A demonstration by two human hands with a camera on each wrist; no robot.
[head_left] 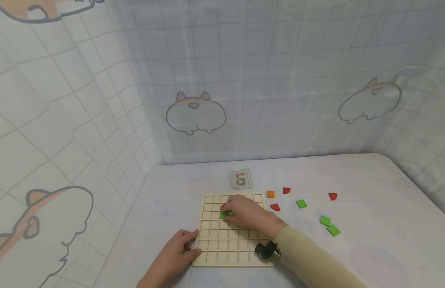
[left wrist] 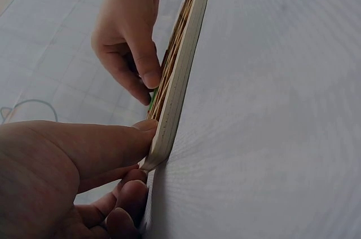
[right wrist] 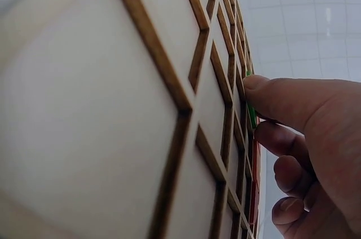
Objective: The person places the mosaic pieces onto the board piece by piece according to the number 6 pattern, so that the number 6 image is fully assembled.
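Observation:
A pale wooden grid board (head_left: 222, 245) lies flat on the table. My left hand (head_left: 176, 253) rests against the board's left edge, its thumb and a fingertip touching the rim near the corner in the left wrist view. Over the upper part of the grid, my right hand (head_left: 245, 211) pinches a green square tile (head_left: 223, 215) between thumb and forefinger at a cell; whether the tile sits fully down is unclear. Just above it is a red quarter-round tile (head_left: 223, 207), partly covered by the right fingers. Other cells behind the right hand are hidden.
A small sheet with a coloured figure (head_left: 240, 179) lies beyond the board. To the right are an orange square (head_left: 270, 194), red quarter-round pieces (head_left: 275, 207) and several green squares (head_left: 301, 204). A printed curtain (head_left: 280, 100) stands behind the table.

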